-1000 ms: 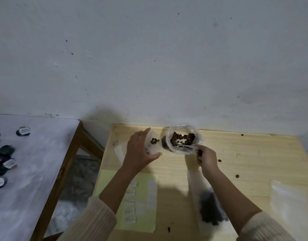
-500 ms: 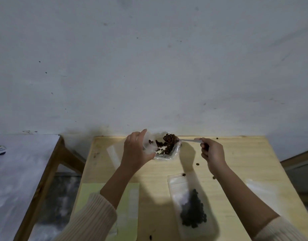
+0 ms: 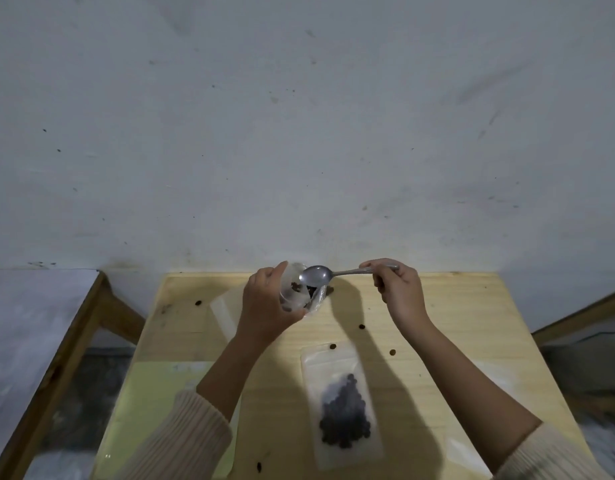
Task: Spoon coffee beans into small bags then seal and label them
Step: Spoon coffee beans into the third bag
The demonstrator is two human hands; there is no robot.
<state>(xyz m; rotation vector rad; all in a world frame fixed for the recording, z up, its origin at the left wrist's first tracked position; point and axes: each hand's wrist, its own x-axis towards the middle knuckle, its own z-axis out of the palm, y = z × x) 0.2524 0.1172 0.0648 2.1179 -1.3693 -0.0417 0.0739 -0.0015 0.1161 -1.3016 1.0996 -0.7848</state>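
Steel spoon [image 3: 315, 276], its bowl empty, runs sideways from the right hand [image 3: 401, 292], which pinches the handle, to the mouth of the small bag [image 3: 292, 295], gripped by the left hand [image 3: 268, 306] above the far edge of the table [image 3: 455, 306].

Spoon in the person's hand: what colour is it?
The spoon is shiny silver-grey, clearest in the head view, held in the right hand.

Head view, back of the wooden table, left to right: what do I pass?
Loose bean → left hand, holding the small bag → spoon → right hand, gripping the spoon's handle.
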